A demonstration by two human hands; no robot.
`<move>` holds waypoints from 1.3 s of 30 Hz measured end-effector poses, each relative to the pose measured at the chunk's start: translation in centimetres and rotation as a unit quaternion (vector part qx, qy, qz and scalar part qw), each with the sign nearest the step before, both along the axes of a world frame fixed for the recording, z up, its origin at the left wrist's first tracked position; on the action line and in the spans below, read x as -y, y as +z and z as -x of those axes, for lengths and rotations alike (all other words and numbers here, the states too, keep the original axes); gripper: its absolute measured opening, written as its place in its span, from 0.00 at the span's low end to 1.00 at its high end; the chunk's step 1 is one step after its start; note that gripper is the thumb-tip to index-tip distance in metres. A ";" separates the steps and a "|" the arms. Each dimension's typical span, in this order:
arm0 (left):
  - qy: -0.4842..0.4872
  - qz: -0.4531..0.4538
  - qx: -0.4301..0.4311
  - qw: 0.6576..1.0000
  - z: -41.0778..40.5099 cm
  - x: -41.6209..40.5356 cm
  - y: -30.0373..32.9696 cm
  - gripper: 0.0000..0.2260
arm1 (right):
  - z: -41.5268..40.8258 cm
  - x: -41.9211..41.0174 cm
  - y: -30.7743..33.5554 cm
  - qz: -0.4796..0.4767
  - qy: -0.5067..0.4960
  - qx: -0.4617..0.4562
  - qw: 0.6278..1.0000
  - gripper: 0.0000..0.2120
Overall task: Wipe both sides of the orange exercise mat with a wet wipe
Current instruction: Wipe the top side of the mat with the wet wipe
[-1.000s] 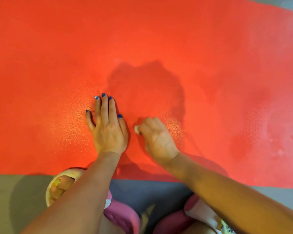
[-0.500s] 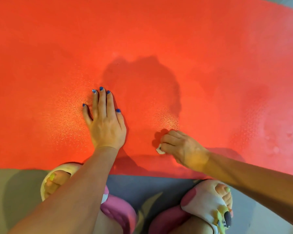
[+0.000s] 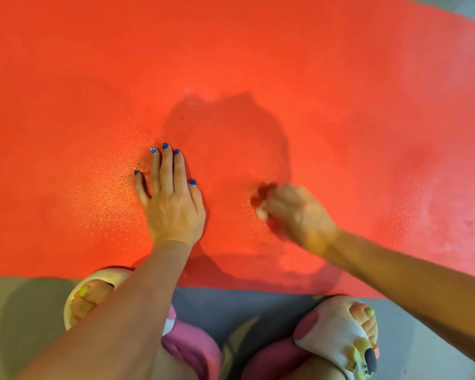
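Blue-painted fingernails (image 3: 165, 146), bare forearms, cream slippers (image 3: 337, 338), yellow toenails (image 3: 83, 290), pink shorts (image 3: 195, 344).

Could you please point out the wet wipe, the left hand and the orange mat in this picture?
wet wipe (image 3: 261, 212): head view, pale wad showing beside the right hand's fingers.
left hand (image 3: 173, 207): head view, back of the hand.
orange mat (image 3: 258, 56): head view, bare surface.

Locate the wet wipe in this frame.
In the head view the wet wipe is bunched in the right hand, only a small pale bit showing, on the orange mat right of the flat left hand, near the mat's near edge.
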State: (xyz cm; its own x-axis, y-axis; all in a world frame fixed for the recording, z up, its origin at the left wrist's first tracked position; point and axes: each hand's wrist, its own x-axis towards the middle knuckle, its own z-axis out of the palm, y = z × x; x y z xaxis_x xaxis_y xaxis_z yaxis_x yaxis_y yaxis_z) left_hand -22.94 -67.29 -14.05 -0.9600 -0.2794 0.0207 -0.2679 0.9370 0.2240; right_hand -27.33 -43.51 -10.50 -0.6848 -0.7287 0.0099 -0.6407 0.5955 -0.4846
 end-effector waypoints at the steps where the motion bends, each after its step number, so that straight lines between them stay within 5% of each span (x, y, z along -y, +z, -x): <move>1: -0.001 0.002 0.003 1.000 0.0 0.0 0.0 0.25 | 2.4 1.0 -0.4 0.001 -0.061 -0.012 0.998 0.08; 4: -0.002 0.000 0.007 1.000 0.0 0.1 0.1 0.25 | 6.3 2.7 -1.0 -0.031 -0.187 -0.044 0.981 0.11; 11: 0.001 -0.004 -0.007 1.000 0.0 0.0 0.0 0.25 | -1.1 -1.3 0.2 -0.020 -0.034 0.009 0.999 0.04; 16: 0.001 0.002 0.003 1.000 0.0 0.0 -0.1 0.26 | 9.9 0.0 -0.8 -0.022 -0.252 -0.054 0.966 0.07; 19: 0.006 -0.003 0.010 1.000 0.1 0.0 0.0 0.27 | 12.0 1.2 -0.5 -0.033 -0.283 -0.041 0.958 0.07; 27: 0.007 -0.009 -0.005 1.000 0.0 -0.1 -0.1 0.25 | 1.2 -3.8 -0.1 -0.034 -0.209 -0.013 0.977 0.09; 33: 0.005 -0.034 -0.009 0.999 0.0 0.0 0.0 0.26 | -1.5 0.5 -0.3 -0.011 -0.404 -0.019 0.914 0.06; 36: 0.001 -0.035 -0.025 0.999 -0.1 0.3 -0.2 0.26 | -4.8 7.1 -0.3 0.066 -0.300 0.026 0.951 0.07; 39: -0.005 -0.034 -0.029 0.999 -0.2 0.6 -0.2 0.25 | -5.8 7.9 -0.3 0.040 -0.184 0.044 0.981 0.08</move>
State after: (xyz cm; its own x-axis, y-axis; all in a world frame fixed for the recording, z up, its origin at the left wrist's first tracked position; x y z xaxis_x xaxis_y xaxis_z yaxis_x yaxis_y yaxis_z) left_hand -22.75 -67.84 -14.25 -0.9607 -0.2716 0.0571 -0.2427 0.9220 0.3015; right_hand -21.55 -51.40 -10.79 -0.9021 -0.4312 -0.0144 -0.3427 0.7364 -0.5833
